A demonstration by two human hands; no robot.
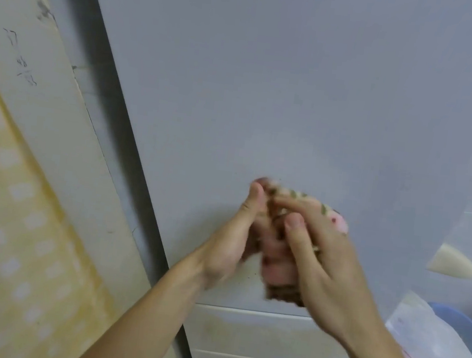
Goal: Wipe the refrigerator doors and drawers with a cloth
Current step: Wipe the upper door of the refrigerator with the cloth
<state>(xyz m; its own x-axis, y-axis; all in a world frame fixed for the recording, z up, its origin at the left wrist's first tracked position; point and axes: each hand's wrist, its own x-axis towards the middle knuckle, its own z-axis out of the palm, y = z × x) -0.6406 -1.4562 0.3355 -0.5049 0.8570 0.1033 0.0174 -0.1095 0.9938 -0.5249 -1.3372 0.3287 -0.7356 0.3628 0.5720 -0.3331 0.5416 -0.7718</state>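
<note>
Cloth gathered in both hands in front of the refrigerator door.

I grip the cloth (pixel 278 269) with my left hand (pixel 228 246) and right hand (pixel 325 267), thumbs and fingers curled round it, probably to fold it into a firm wiping pad. It sits low against the refrigerator door (pixel 269 93), above the drawers (pixel 254 333); I cannot tell whether it touches the door.

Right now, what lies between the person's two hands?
A bunched pink patterned cloth with a brown edge lies between the left hand and the right hand; both hold it. The head view shows this.
</note>
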